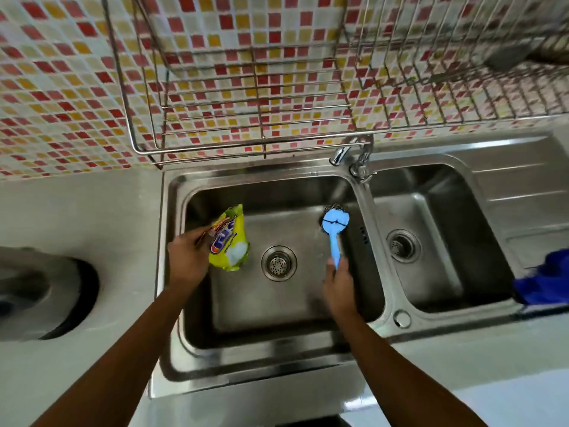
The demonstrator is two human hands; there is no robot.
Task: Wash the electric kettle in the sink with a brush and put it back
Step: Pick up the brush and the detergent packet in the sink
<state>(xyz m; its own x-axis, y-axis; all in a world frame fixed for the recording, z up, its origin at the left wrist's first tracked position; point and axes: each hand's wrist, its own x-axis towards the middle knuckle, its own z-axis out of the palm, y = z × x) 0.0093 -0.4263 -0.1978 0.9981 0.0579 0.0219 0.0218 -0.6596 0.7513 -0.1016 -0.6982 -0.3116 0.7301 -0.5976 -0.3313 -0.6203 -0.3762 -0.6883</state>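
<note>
My right hand grips the handle of a blue brush with a round head and dark wire scrubber, held over the right side of the large steel sink basin. My left hand holds a yellow detergent pouch over the basin's left side. A blurred steel electric kettle, with a dark rim, lies on the counter at the far left, apart from both hands.
The tap stands behind the divider between the two basins. A smaller basin lies to the right, with a blue cloth on the drainboard. A wire dish rack hangs over the tiled wall.
</note>
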